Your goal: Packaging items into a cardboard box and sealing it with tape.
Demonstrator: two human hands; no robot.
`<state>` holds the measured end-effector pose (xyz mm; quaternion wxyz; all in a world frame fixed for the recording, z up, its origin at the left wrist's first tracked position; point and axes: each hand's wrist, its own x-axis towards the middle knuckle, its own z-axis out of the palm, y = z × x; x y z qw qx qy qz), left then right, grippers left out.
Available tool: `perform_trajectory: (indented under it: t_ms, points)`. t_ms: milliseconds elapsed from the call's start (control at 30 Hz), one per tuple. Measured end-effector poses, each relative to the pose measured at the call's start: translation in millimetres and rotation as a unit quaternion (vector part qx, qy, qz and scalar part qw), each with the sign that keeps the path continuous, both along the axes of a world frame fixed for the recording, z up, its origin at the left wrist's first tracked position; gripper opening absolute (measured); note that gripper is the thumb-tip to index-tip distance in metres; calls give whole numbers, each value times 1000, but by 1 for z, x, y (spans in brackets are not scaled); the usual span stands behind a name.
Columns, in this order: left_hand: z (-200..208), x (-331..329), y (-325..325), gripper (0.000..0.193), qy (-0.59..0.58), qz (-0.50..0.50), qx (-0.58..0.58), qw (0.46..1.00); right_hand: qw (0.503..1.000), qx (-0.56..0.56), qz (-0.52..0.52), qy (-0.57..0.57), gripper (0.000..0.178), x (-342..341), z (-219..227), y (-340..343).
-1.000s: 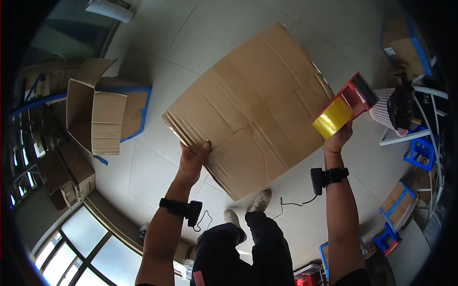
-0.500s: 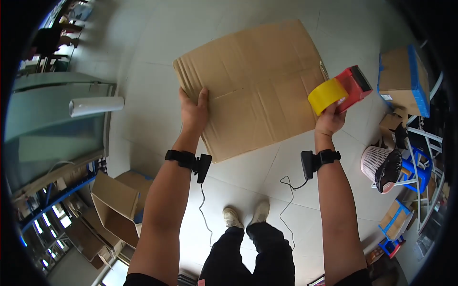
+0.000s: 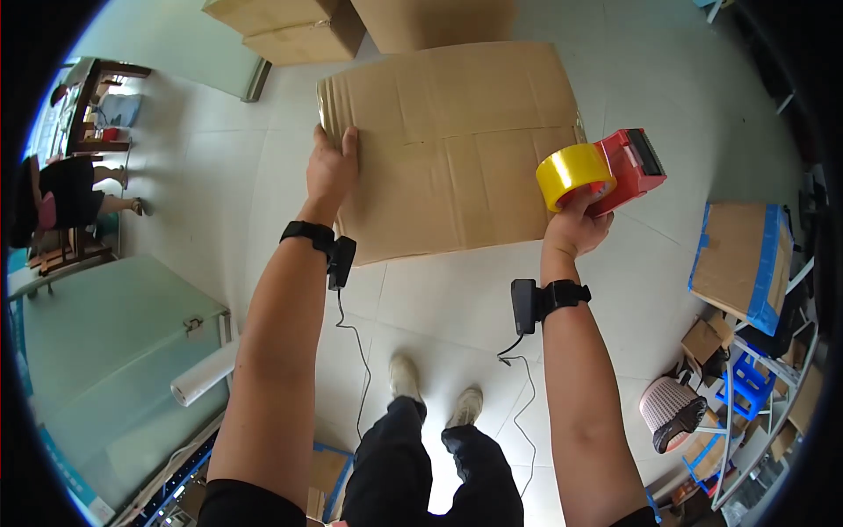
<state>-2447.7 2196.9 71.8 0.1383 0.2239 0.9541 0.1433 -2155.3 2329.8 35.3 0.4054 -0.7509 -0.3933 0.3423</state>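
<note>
Held out in front of me is a wide brown cardboard box point(image 3: 457, 167), its broad creased face turned up, with shiny tape along the left and right edges. My left hand point(image 3: 332, 176) grips its left edge, thumb on the top face and the other fingers partly hidden at the side. At the right edge, my right hand point(image 3: 576, 227) is closed around a red tape dispenser point(image 3: 625, 171) carrying a roll of yellow tape point(image 3: 569, 176). The dispenser overlaps the box's right edge; whether that hand also bears the box, I cannot tell.
Brown boxes point(image 3: 303, 39) stand beyond my box at the top. A blue-taped carton point(image 3: 736, 259), a pink basket point(image 3: 667, 408) and a blue stool point(image 3: 746, 382) are on the right. Left are a glass panel point(image 3: 123, 334), a white roll point(image 3: 204, 373) and a seated person point(image 3: 75, 193).
I have stepped forward, and my feet have changed position. Boxes have come into view at the top, while the side objects have slid lower. Both hands keep their holds.
</note>
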Motion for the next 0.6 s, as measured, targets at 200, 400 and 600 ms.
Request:
perform_trajectory:
  t_ms: [200, 400, 600]
  points:
    - [-35, -234, 232, 70, 20, -106, 24, 994, 997, 36, -52, -33, 55, -196, -36, 166]
    - [-48, -279, 322, 57, 74, -161, -37, 983, 983, 150, -86, 68, 40, -238, -51, 229]
    - [-46, -294, 334, 49, 56, -153, -32, 986, 968, 130, -138, 165, 45, -259, -49, 249]
